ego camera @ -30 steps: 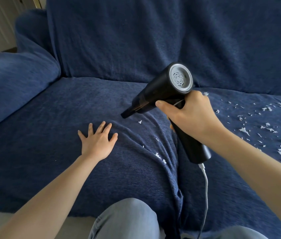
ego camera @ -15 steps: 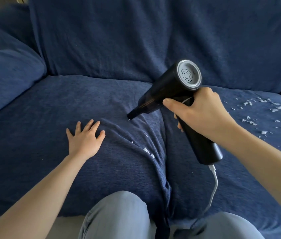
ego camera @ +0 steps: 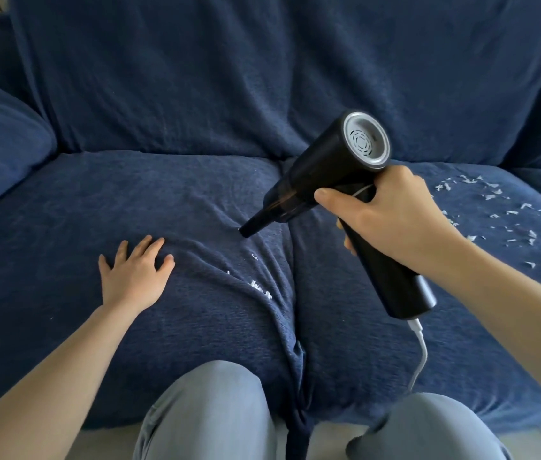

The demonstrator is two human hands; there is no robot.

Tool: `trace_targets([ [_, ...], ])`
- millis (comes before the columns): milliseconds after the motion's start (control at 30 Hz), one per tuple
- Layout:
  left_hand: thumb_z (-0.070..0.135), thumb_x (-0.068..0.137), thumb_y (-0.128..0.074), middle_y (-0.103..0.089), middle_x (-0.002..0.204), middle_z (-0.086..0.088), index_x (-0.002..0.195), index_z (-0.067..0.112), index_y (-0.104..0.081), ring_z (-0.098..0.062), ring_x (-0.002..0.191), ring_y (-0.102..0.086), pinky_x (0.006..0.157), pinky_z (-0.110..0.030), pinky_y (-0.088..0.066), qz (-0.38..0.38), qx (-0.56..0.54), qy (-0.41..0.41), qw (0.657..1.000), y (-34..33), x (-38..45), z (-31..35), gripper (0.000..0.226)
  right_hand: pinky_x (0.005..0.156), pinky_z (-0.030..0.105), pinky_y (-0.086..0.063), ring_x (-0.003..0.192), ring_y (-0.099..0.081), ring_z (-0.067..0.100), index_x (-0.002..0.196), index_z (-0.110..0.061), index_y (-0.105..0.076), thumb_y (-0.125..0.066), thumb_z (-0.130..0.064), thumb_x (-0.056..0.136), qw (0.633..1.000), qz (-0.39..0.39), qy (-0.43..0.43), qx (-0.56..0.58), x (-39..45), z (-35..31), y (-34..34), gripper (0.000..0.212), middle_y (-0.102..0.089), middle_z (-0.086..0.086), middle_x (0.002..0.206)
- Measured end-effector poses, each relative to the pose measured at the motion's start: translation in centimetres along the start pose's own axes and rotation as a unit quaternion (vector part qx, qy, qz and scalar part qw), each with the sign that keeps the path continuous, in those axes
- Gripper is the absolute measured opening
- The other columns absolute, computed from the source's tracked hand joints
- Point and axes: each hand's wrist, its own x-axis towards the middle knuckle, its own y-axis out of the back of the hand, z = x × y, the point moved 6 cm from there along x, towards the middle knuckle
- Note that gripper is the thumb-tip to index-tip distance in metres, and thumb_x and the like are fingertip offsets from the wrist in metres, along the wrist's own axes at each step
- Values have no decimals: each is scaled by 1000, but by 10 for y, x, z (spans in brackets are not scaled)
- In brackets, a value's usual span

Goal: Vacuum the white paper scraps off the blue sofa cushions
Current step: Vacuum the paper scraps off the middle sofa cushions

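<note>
blue cushion [ego camera: 63, 260] is pinned flat by the spread left hand [ego camera: 134, 272], likely tautening the cover; right hand [ego camera: 392, 217] is wrapped around the vacuum [ego camera: 325, 171], nozzle angled to 7 o'clock above scraps [ego camera: 261, 288]; more scraps [ego camera: 511, 220] at 3 o'clock

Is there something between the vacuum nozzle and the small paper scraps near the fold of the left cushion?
Nothing visible. The nozzle points over bare fabric toward the scraps in the fold; the left hand lies flat well aside, left of that path.
</note>
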Motion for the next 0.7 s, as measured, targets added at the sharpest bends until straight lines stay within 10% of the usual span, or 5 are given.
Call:
trace_targets([
  [700, 77, 84, -13, -8, 161, -3, 153, 24, -15, -33, 147, -3, 118, -53, -3, -15, 13, 39, 999, -5, -31, 50, 87, 65, 23, -52, 51, -66, 6, 60, -15, -61, -69, -45, 84, 998, -46, 28, -15, -40, 16, 33, 39, -69, 5, 52],
])
